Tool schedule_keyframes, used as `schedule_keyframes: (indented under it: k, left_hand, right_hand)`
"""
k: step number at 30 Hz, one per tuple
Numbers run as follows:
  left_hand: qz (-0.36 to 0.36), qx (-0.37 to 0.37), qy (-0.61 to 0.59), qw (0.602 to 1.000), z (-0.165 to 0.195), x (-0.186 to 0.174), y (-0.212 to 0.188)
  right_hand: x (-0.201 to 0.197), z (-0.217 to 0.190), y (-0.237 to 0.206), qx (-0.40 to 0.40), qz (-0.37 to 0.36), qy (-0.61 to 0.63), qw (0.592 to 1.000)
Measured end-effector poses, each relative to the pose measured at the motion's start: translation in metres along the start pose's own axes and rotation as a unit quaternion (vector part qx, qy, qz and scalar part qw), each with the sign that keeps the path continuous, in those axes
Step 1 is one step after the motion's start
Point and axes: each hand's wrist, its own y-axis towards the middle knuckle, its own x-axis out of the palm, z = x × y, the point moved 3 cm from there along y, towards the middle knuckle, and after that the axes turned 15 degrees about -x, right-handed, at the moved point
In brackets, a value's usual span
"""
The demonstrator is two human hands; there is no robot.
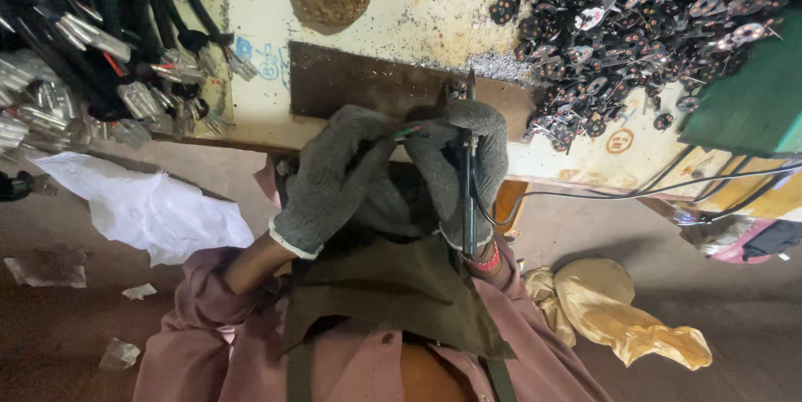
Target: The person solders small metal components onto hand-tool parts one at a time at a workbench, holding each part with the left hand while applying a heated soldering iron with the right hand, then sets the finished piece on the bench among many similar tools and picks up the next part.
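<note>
Both grips are closed: the gloved left hand pinches a small green-and-red wire piece at its fingertips, and the gloved right hand wraps a black soldering tool — held upright, its tip just beside the wire piece. Both hover over a dark metal plate at the table edge. A heap of small black parts lies to the right, well apart.

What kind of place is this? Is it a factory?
Probably a small workshop for putting electrical parts together. A worn workbench holds a heap of small dark metal parts and bundles of black wires with metal terminals, and gloved hands work at its edge.
</note>
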Motion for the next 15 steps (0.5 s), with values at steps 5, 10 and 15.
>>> schedule_keyframes:
  k: [5, 10, 15]
  left_hand:
    - [-0.012, -0.150, -0.093, 0.984, -0.003, 0.000, 0.000]
    - [-0.028, -0.022, 0.129, 0.991, 0.000, -0.001, -0.003]
    - [-0.010, 0.051, 0.370, 0.928, -0.002, 0.005, -0.011]
  right_hand:
    - [-0.004, 0.001, -0.004, -0.089, -0.011, -0.102, 0.991]
    - [-0.008, 0.004, -0.010, -0.140, -0.038, -0.145, 0.979]
    - [-0.011, 0.008, -0.017, -0.161, -0.044, -0.171, 0.971]
